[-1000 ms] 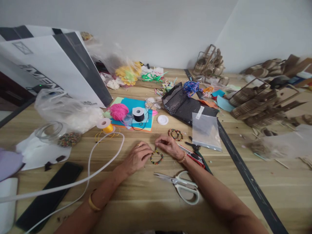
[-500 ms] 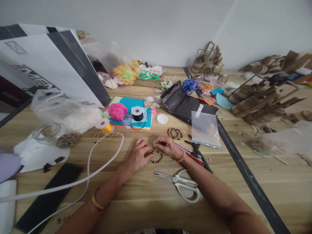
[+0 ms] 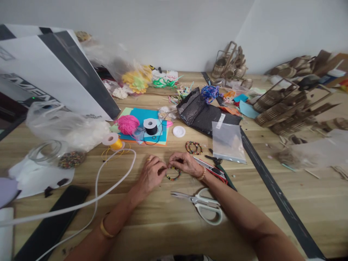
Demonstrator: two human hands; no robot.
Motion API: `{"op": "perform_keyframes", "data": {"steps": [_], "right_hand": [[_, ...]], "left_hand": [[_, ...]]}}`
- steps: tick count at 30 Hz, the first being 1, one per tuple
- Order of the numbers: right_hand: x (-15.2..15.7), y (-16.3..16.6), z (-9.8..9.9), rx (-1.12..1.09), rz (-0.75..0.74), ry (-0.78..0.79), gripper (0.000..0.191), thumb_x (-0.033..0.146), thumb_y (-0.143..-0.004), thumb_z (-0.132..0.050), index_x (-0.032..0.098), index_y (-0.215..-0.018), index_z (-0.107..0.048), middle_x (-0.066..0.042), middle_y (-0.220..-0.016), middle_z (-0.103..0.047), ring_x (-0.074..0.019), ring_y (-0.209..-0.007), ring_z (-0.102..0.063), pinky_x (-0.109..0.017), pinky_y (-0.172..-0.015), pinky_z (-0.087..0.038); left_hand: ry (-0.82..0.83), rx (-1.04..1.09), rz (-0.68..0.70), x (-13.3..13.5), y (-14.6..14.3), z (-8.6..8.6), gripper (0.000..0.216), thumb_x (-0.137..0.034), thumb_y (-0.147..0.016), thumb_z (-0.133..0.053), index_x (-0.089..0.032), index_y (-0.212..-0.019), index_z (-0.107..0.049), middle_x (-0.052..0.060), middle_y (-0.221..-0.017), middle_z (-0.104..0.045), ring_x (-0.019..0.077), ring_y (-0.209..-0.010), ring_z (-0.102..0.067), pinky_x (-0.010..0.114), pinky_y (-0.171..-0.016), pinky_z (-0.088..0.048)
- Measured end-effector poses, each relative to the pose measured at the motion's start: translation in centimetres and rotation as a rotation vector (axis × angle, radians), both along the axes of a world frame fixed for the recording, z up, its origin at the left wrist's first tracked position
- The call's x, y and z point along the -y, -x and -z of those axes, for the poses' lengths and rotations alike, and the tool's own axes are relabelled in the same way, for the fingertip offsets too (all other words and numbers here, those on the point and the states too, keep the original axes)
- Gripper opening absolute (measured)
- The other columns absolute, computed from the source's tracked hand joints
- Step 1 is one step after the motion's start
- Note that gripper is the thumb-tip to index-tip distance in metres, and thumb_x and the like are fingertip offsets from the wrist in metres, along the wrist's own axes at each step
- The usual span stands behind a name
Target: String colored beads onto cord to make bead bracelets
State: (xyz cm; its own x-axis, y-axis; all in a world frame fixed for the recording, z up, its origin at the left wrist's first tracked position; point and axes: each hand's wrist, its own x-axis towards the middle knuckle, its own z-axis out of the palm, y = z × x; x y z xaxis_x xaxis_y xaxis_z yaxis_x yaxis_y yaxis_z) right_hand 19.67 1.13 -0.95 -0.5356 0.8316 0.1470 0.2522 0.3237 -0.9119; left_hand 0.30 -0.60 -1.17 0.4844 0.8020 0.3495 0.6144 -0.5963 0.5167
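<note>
head view: on the wooden table (image 3: 163,228), the left hand (image 3: 150,174) and right hand (image 3: 185,164) each pinch one round bead loop (image 3: 172,178) of small mixed-colour beads with narrow fingertips. two similar bead rings (image 3: 194,147) lie just beyond, and one pair of white-handled metal scissors (image 3: 203,206) lies nearer.

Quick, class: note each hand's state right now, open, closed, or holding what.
Left hand: closed, pinching the beaded bracelet.
Right hand: closed, pinching the same beaded bracelet.
</note>
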Motion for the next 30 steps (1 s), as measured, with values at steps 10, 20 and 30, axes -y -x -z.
{"op": "perform_keyframes", "data": {"steps": [10, 20, 30], "right_hand": [[-0.1, -0.1, 0.3, 0.012, 0.072, 0.005, 0.024, 0.033, -0.088, -0.053, 0.011, -0.084, -0.062, -0.002, -0.069, -0.059, -0.0099, -0.058, -0.046, -0.02, -0.053, -0.036], [-0.2, -0.1, 0.6, -0.012, 0.063, 0.031, 0.025, 0.034, -0.087, -0.054, 0.012, -0.083, -0.062, -0.001, -0.068, -0.058, -0.0101, -0.059, -0.047, -0.02, -0.055, -0.037], [-0.1, 0.0, 0.5, -0.004, 0.064, 0.065, 0.025, 0.035, -0.087, -0.055, 0.011, -0.082, -0.062, -0.001, -0.067, -0.058, -0.0102, -0.059, -0.047, -0.02, -0.055, -0.037]], "left_hand": [[0.08, 0.147, -0.168, -1.0, 2.0, 0.1, 0.009, -0.017, -0.081, -0.056, -0.018, -0.078, -0.065, 0.004, -0.078, -0.066, 0.0194, -0.079, -0.057, 0.033, -0.075, -0.045], [0.167, 0.161, -0.118, -1.8, 3.4, 0.3, 0.009, -0.015, -0.079, -0.06, -0.017, -0.08, -0.068, 0.005, -0.078, -0.067, 0.0187, -0.078, -0.061, 0.031, -0.073, -0.047], [0.185, 0.118, -0.01, -2.2, 3.8, 0.6, 0.008, -0.014, -0.077, -0.065, -0.019, -0.077, -0.071, 0.003, -0.076, -0.066, 0.0178, -0.077, -0.058, 0.032, -0.075, -0.045]]}}
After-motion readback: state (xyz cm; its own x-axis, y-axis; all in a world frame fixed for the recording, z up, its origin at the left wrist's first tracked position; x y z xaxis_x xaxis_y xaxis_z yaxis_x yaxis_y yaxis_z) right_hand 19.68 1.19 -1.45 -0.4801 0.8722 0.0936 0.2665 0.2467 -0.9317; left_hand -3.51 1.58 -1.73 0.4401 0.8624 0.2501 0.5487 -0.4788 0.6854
